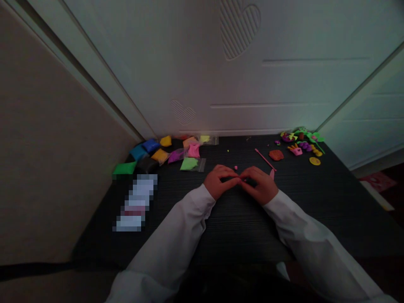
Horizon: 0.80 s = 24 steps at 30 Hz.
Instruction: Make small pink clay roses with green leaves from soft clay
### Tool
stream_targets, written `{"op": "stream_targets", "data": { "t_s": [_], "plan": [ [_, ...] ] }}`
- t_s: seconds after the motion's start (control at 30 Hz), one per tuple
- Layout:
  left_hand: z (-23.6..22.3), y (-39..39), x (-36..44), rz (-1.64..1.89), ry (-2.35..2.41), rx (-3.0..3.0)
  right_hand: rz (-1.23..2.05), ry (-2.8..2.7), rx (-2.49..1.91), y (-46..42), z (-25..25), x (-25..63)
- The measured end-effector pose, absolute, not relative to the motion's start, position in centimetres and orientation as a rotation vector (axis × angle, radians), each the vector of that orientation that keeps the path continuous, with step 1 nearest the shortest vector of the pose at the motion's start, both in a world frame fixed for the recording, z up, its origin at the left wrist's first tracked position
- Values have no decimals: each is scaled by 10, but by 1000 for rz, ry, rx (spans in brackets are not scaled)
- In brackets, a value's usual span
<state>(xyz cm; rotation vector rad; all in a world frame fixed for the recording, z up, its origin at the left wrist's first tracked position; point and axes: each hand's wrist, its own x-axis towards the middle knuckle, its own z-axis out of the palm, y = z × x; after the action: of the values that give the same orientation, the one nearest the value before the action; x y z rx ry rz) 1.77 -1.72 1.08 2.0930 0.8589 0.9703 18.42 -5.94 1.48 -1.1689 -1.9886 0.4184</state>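
Observation:
Both hands meet over the middle of the dark table (240,219). My left hand (219,181) and my right hand (260,183) have their fingers curled and pinched together on a small pink piece of clay (242,179) between the fingertips. A tiny pink crumb (235,168) lies just beyond them. A thin pink stick tool (264,159) lies on the table behind my right hand.
Several small bags of coloured clay (170,153) lie at the back left, a green one (125,168) nearest the edge. Finished clay shapes (301,143), a brown lump (276,155) and a yellow disc (314,160) sit at the back right. A white panelled wall (240,75) stands behind.

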Motion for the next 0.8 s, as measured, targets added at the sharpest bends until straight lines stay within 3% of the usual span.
{"op": "stream_targets", "data": {
  "t_s": [0.4, 0.8],
  "plan": [
    [-4, 0, 9, 930, 906, 1363, 320, -2112, -1451, -52, 20, 210],
    [-9, 6, 12, 988, 876, 1060, 330, -2284, -1514, -49, 5, 208]
  ]
}}
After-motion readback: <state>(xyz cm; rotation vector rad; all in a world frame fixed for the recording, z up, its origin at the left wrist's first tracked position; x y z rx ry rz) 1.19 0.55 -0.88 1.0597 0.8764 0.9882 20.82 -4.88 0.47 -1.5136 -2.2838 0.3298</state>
